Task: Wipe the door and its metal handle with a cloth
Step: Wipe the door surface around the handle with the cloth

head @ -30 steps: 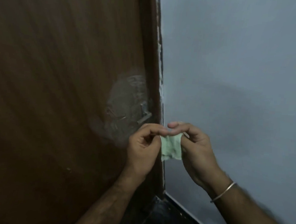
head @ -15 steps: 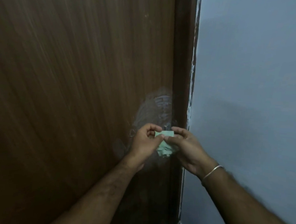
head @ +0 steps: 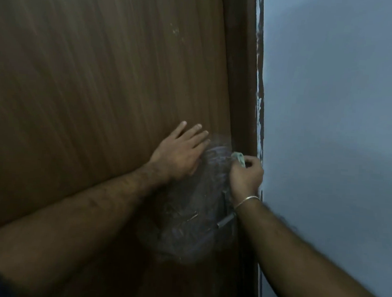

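here the pale green cloth (head: 239, 158) sits bunched in the closed right hand (head: 246, 175) at the brown door (head: 102, 83) edge, above the metal handle (head: 226, 220). at nine o'clock, the left hand (head: 181, 152) lies flat, fingers spread, empty.

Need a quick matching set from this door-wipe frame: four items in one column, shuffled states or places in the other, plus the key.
Items
1. left hand
2. right hand
3. cloth
4. bangle

States
A. pale green, bunched, poking out of a fist
B. thin metal ring around the right wrist
C. flat and open, fingers spread on the brown door
D. closed, up against the door's edge by the frame

Pairs: 1-C, 2-D, 3-A, 4-B
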